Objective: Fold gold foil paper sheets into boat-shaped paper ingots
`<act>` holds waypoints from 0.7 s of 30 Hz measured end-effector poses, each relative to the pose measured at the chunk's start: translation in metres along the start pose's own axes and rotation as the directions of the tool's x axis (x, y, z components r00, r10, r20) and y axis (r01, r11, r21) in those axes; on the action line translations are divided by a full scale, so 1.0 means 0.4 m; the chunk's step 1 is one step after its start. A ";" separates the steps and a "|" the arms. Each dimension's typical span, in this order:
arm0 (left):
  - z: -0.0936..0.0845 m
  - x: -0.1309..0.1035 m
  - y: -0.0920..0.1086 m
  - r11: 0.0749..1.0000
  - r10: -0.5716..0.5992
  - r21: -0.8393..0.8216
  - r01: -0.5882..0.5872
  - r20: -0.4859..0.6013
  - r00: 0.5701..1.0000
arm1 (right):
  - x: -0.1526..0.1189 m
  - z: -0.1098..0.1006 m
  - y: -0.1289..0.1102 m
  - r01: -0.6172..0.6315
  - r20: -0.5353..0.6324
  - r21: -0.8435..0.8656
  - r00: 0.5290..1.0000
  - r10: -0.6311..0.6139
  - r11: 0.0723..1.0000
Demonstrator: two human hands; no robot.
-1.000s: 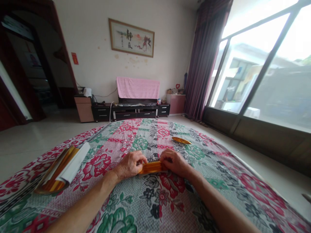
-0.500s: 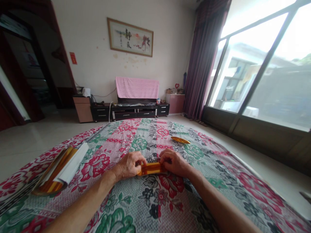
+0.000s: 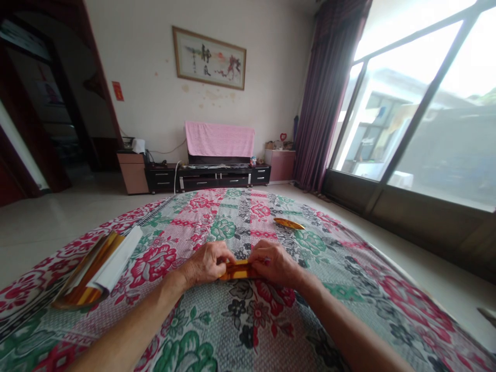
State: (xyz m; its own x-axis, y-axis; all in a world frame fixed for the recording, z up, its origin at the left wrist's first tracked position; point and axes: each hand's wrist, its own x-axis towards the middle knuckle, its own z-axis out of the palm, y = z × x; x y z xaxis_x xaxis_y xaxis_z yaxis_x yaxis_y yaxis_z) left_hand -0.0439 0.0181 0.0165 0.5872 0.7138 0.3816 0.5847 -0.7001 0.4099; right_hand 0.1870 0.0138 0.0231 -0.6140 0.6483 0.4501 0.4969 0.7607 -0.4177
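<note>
A strip of shiny gold foil paper (image 3: 241, 269) lies low over the flowered tablecloth (image 3: 186, 310), stretched between both hands. My left hand (image 3: 207, 263) is closed on its left end, thumb and fingers pinched together. On the other end my right hand (image 3: 273, 262) has its fingers curled and pressed onto the strip, covering that part of it. Beyond the right hand rests a folded gold paper piece (image 3: 289, 223), narrow and pointed at both ends. To the left lies a loose stack of gold and white paper sheets (image 3: 95, 274), slightly curled.
The round table spreads in front of me under the cloth. Past it stand a low black TV cabinet (image 3: 220, 180) and a television draped with a pink cloth (image 3: 220, 138). Purple curtains (image 3: 331, 103) and large windows are on the right, a doorway on the left.
My right hand has moved a little to the left along the gold strip, so less of it shows between the hands. My left hand stays about where it was.
</note>
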 end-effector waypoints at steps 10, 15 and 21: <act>-0.004 -0.001 -0.005 0.998 -0.027 -0.055 0.028 0.024 0.999 | -0.007 0.014 0.012 0.011 -0.013 -0.030 1.000 -0.011 1.000; -0.008 0.000 -0.004 0.995 -0.048 -0.082 0.051 0.039 0.998 | -0.009 0.012 0.009 0.003 -0.018 -0.025 1.000 -0.003 1.000; -0.005 -0.002 -0.010 0.997 -0.042 -0.063 0.047 0.081 0.996 | -0.012 0.011 0.005 -0.008 -0.016 -0.006 1.000 0.008 1.000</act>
State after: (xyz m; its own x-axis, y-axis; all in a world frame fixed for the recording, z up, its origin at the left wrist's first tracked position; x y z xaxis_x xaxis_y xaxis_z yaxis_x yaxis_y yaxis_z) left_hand -0.0479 0.0206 0.0163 0.6058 0.7387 0.2956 0.5752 -0.6633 0.4787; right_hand 0.1883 0.0120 0.0167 -0.6001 0.6550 0.4592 0.5057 0.7554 -0.4167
